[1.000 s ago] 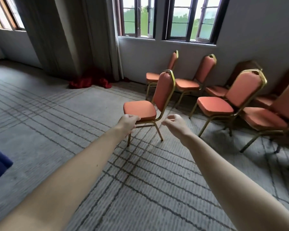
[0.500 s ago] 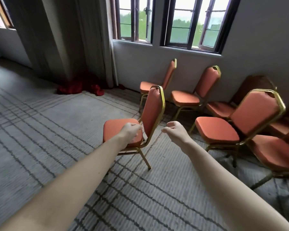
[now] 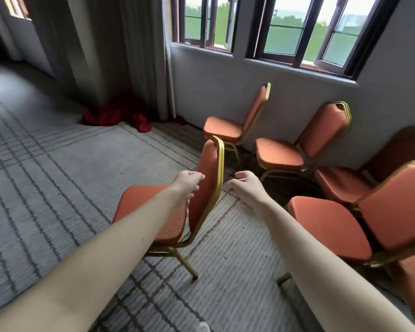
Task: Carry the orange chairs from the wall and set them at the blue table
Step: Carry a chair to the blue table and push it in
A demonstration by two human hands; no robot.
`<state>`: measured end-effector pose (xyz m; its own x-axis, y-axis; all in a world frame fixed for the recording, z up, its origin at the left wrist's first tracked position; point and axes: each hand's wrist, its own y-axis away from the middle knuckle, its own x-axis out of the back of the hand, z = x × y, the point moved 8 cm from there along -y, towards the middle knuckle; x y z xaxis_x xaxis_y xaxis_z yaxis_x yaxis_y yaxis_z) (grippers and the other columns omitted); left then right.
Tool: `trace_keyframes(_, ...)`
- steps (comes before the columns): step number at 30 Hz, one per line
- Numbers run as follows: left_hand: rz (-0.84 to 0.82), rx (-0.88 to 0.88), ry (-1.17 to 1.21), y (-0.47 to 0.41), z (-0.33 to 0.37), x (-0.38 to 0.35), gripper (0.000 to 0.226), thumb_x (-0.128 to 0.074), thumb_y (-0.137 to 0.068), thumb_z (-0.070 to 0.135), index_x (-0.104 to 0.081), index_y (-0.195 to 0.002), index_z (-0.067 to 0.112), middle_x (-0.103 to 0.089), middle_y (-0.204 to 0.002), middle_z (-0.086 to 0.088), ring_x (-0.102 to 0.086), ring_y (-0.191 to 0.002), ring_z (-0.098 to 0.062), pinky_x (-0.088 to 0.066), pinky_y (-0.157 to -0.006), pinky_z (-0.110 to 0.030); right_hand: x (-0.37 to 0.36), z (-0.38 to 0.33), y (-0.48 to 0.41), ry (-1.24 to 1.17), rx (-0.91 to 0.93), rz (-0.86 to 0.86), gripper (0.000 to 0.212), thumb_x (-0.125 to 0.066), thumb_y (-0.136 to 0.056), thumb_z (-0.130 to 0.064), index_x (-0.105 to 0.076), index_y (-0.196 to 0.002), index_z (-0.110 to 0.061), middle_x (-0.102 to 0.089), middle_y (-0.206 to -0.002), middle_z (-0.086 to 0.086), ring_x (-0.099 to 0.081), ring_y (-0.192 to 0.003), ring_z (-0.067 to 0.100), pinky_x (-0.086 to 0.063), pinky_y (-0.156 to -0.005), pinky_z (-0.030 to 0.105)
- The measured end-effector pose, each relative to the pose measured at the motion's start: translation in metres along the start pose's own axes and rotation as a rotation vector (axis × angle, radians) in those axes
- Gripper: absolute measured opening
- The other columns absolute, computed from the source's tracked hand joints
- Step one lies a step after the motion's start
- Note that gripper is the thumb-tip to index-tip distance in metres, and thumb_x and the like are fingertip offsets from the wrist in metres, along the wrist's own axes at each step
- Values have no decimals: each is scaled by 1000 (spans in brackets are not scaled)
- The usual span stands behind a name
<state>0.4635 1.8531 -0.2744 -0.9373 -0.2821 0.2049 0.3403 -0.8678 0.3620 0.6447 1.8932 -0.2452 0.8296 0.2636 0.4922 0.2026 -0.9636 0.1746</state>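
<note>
A grey lined carpet (image 3: 46,176) ran up to a pale wall (image 3: 213,92) beneath dark-framed windows (image 3: 297,27). At the centre of the frame stood the nearest orange chair (image 3: 151,212), gold-framed and side-on, apart from the rest. The left hand (image 3: 187,185) hovered over its seat, just in front of the backrest, fingers loosely curled and grasping nothing. The right hand (image 3: 247,185) hung just behind the backrest, fingers released and spread. More orange chairs (image 3: 280,154) lined the wall at right. A red cloth (image 3: 115,115) lay at the foot of the curtain (image 3: 144,56), upper left.
</note>
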Motion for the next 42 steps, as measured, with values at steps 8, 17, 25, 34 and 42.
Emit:
trace_keyframes(8, 96, 70, 90, -151, 70, -47, 10, -54, -95, 26, -57, -100, 18, -56, -100, -2, -55, -98, -17, -45, -92, -35, 35, -13, -191, 65, 44, -143, 52, -64, -86, -24, -49, -133, -9, -60, -120, 7, -57, -99, 16, -44, -82, 28)
trace_keyframes(17, 401, 209, 230, -276, 80, -70, 9, -55, -92, 23, -54, -83, 22, -52, -78, 1, -50, -70, -13, -39, -65, -24, -26, -7, -415, 274, 326, -496, 32, -60, -68, -30, -65, -99, -22, -72, -94, -1, -69, -88, 19, -56, -83, 40)
trace_keyframes(25, 530, 367, 232, -308, 73, -97, 27, -55, -92, 21, -58, -65, 19, -57, -42, 11, -51, -36, 0, -38, -39, -12, -66, -23, -440, 815, 734, -873, 41, -57, -71, -25, -63, -112, -29, -58, -118, 1, -55, -114, 24, -48, -92, 36)
trace_keyframes(34, 294, 594, -11, -332, 65, -111, 20, -59, -80, 35, -61, -76, 16, -59, -70, -1, -54, -67, -19, -41, -63, -28, -105, -21, -460, 1021, 1165, -1014, 41, -66, -80, -40, -59, -120, -35, -52, -125, -5, -42, -124, 22, -35, -102, 38)
trace_keyframes(42, 462, 608, -262, -340, 54, -111, 18, -67, -74, 28, -51, -68, 21, -55, -70, -3, -52, -61, -22, -38, -53, -28, -126, -24, -464, 981, 1458, -1148, 35, -64, -80, -41, -64, -112, -27, -51, -116, 0, -45, -116, 24, -41, -90, 35)
